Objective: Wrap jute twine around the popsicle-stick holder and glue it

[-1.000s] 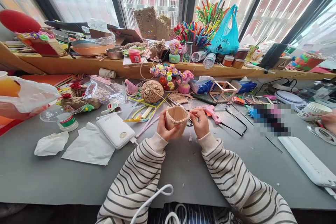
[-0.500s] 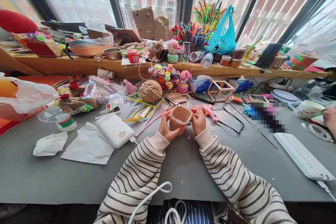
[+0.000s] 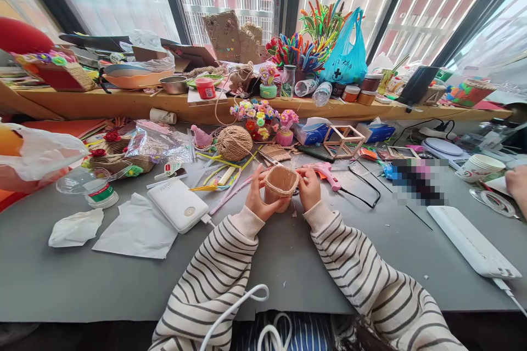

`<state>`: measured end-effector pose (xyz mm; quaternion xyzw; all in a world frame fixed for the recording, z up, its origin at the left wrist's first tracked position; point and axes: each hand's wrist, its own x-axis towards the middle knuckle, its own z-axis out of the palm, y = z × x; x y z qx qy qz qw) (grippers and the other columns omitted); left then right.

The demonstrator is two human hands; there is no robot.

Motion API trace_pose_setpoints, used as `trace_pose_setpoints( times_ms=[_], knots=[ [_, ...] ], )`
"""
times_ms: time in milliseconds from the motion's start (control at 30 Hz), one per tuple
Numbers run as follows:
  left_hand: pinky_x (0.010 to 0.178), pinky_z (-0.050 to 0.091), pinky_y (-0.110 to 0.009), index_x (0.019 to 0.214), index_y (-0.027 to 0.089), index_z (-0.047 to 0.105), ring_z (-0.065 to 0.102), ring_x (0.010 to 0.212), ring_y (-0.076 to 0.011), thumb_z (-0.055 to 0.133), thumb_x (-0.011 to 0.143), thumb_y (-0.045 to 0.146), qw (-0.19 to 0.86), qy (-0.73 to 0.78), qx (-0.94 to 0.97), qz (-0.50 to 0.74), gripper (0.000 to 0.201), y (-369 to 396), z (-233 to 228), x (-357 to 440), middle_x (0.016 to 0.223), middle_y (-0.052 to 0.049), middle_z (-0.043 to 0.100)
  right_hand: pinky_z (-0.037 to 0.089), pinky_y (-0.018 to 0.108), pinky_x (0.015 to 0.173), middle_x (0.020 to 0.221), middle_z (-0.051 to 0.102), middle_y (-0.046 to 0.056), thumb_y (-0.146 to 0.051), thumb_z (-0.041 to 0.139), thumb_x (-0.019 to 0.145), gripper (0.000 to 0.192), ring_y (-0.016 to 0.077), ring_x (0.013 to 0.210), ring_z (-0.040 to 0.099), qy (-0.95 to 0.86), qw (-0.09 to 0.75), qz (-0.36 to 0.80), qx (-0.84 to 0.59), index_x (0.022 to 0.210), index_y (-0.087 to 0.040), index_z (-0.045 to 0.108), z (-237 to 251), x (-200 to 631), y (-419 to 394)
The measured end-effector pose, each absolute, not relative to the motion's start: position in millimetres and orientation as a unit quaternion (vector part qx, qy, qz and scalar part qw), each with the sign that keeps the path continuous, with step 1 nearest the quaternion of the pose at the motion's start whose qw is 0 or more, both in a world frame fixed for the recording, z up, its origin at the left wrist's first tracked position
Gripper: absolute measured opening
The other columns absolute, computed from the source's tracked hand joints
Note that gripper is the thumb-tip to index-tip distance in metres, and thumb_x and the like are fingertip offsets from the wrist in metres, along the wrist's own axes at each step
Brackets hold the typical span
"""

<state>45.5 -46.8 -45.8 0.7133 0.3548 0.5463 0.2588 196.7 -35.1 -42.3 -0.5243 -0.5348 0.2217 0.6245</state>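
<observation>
I see the twine-rimmed cup (image 3: 281,181) at mid-frame, mouth up; the left hand (image 3: 258,198) grasps its left side, the right hand (image 3: 309,190) meets its right rim, pinch unclear to me.

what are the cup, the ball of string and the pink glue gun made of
Cup: perhaps thin wood or card, matte, plain tan walls; the rim trim looks like braided rough cord. Ball of string: likely jute, dull, with coarse brown strands. Glue gun: probably smooth plastic, evenly pink body.
</observation>
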Motion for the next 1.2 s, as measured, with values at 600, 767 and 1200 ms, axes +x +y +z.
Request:
trace_pose_setpoints(
  times_ms=[600,767,1200],
  knots=[
    [0.093,0.043,-0.045,0.130,0.021,0.033,0.045,0.119,-0.0301,0.074,0.058,0.037,0.275,0.367,0.710,0.534,0.084,-46.4,-47.5,44.8,0.126,-0.015,0.048,0.048,0.031,0.065,0.084,0.053,0.006,-0.041,0.048,0.074,0.026,0.0173,0.079,0.053,-0.533,0.625,0.222,-0.526,0.075,-0.017,0.058,-41.6,196.3,-36.2],
    [0.094,0.043,-0.043,0.131,0.021,0.033,0.042,0.122,-0.0302,0.074,0.059,0.036,0.275,0.367,0.713,0.530,0.085,-46.6,-46.9,44.2,0.130,-0.015,0.046,0.048,0.031,0.064,0.084,0.052,0.006,-0.041,0.048,0.074,0.026,0.0173,0.078,0.053,-0.532,0.624,0.224,-0.526,0.076,-0.017,0.058,-41.2,196.3,-36.4],
    [0.091,0.046,-0.043,0.125,0.018,0.041,0.044,0.119,-0.0307,0.075,0.058,0.040,0.276,0.351,0.707,0.549,0.079,-45.3,-46.6,45.4,0.127,-0.017,0.048,0.048,0.031,0.065,0.084,0.052,0.005,-0.041,0.048,0.074,0.026,0.0171,0.078,0.053,-0.528,0.623,0.228,-0.530,0.075,-0.017,0.058,-41.2,197.0,-35.9]
  ],
)
